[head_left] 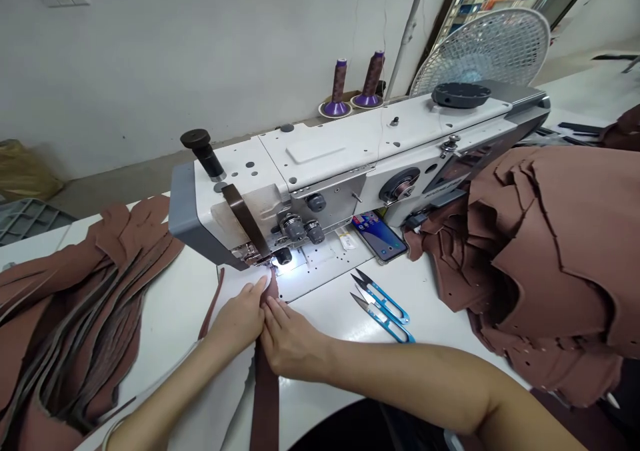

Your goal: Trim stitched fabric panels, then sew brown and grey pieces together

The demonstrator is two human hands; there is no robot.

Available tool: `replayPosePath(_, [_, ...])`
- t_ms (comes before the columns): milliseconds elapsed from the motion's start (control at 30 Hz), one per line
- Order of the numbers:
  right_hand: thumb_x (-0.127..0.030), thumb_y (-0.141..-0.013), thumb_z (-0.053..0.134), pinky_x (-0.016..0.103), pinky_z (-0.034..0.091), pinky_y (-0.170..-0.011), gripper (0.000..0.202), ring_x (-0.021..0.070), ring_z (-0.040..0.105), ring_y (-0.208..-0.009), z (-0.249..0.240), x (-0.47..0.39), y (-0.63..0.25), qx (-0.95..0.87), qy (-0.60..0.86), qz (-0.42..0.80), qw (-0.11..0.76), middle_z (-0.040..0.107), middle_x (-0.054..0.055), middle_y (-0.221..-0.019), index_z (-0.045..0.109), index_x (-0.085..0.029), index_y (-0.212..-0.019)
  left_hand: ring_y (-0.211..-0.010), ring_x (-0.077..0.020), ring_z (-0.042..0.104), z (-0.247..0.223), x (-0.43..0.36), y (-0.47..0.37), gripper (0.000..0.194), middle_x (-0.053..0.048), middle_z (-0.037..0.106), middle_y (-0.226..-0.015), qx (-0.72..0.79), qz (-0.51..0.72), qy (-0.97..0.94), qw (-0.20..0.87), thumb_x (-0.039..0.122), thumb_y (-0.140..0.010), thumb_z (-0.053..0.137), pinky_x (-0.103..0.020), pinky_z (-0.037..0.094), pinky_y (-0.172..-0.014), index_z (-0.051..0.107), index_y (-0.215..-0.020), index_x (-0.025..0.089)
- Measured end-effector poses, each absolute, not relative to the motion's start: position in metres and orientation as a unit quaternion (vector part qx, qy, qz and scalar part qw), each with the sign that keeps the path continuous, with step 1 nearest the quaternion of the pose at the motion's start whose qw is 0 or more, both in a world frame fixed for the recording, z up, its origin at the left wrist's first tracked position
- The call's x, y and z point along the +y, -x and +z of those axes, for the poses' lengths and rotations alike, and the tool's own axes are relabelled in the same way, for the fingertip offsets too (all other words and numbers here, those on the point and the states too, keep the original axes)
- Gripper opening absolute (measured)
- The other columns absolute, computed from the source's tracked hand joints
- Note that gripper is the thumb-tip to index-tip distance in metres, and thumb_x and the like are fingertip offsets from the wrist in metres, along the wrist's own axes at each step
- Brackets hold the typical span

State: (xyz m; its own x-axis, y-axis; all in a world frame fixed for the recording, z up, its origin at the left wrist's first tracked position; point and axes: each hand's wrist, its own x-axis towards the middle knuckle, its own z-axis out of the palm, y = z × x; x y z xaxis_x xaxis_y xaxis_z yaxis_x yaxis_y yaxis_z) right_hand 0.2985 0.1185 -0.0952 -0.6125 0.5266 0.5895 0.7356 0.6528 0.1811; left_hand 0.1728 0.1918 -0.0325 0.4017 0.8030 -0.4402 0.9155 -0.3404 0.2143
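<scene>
A brown leather strip (266,398) runs from the table's front edge up to the needle area of the white sewing machine (330,148). My left hand (239,318) pinches the strip's left edge just in front of the lit presser foot. Against its right side, my right hand (290,341) presses the strip with its fingers together, the tips close to those of the left hand. Part of the strip is hidden under both hands. A narrow brown strip (213,302) lies left of the left hand.
Two blue thread snips (387,304) lie right of the hands, below a phone (380,236). Brown leather pieces are piled at the left (95,304) and right (565,251). Thread cones (339,88) and a white fan (485,51) stand behind the machine.
</scene>
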Motion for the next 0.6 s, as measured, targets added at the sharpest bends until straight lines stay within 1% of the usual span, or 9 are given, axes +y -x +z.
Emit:
replayPosePath(133, [-0.006, -0.083, 0.043, 0.053, 0.050, -0.088, 0.030, 0.0361, 0.063, -0.100, -0.0971, 0.1197, -0.2989, -0.876, 0.359, -0.202, 0.252, 0.063, 0.032, -0.103, 0.059, 0.010, -0.103, -0.121, -0.0254, 0.051, -0.0304, 0.1943, -0.1765, 0.061, -0.014, 0.051, -0.131, 0.528, -0.130, -0.810, 0.221, 0.008, -0.083, 0.037, -0.035, 0.039, -0.099, 0.031, -0.143, 0.016])
replayPosePath(300, [-0.006, -0.081, 0.045, 0.051, 0.051, -0.087, 0.030, 0.0360, 0.064, -0.097, -0.0973, 0.1216, -0.3004, -0.868, 0.363, -0.205, 0.269, 0.065, 0.030, -0.099, 0.060, 0.009, -0.102, -0.117, -0.0274, 0.054, -0.0292, 0.1963, -0.1789, 0.061, -0.014, 0.053, -0.128, 0.521, -0.133, -0.814, 0.219, 0.008, -0.083, 0.035, -0.037, 0.040, -0.096, 0.031, -0.144, 0.018])
replayPosePath(433, [-0.006, -0.081, 0.043, 0.050, 0.051, -0.087, 0.030, 0.0351, 0.064, -0.096, -0.0971, 0.1216, -0.3000, -0.863, 0.369, -0.205, 0.278, 0.066, 0.028, -0.098, 0.061, 0.007, -0.101, -0.113, -0.0267, 0.056, -0.0292, 0.1976, -0.1793, 0.062, -0.013, 0.055, -0.124, 0.521, -0.134, -0.813, 0.223, 0.009, -0.083, 0.036, -0.036, 0.041, -0.094, 0.029, -0.144, 0.020])
replayPosePath(600, [-0.006, -0.080, 0.043, 0.050, 0.050, -0.087, 0.029, 0.0352, 0.064, -0.096, -0.0973, 0.1215, -0.2990, -0.859, 0.370, -0.204, 0.289, 0.066, 0.028, -0.098, 0.062, 0.007, -0.099, -0.109, -0.0282, 0.058, -0.0269, 0.1980, -0.1809, 0.061, -0.014, 0.055, -0.121, 0.523, -0.149, -0.810, 0.218, 0.011, -0.084, 0.035, -0.036, 0.042, -0.090, 0.029, -0.145, 0.019])
